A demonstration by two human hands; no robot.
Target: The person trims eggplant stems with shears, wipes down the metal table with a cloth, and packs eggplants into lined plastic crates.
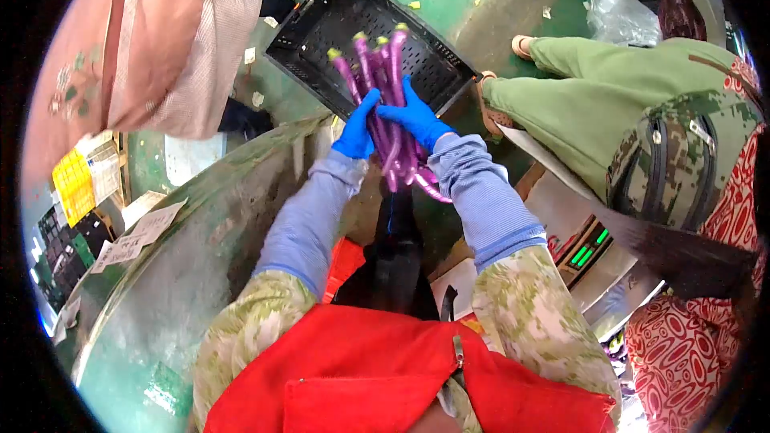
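Observation:
A bunch of long purple eggplants (391,72) with green stem ends is held between my two blue-gloved hands. My left hand (357,130) presses on the left side of the bunch, and my right hand (417,116) wraps its right side. The stem ends point away from me, over a black perforated crate (329,20) on the floor. The lower ends hang toward my body, with one eggplant slanting out under my right wrist. Inside the crate, the visible part of the bottom is bare.
A person in green trousers (561,92) stands at the right, another in a pink garment (168,48) at the left. A curved metal surface (192,248) is at lower left. A device with green digits (589,248) and a clear plastic bag (622,12) are at the right.

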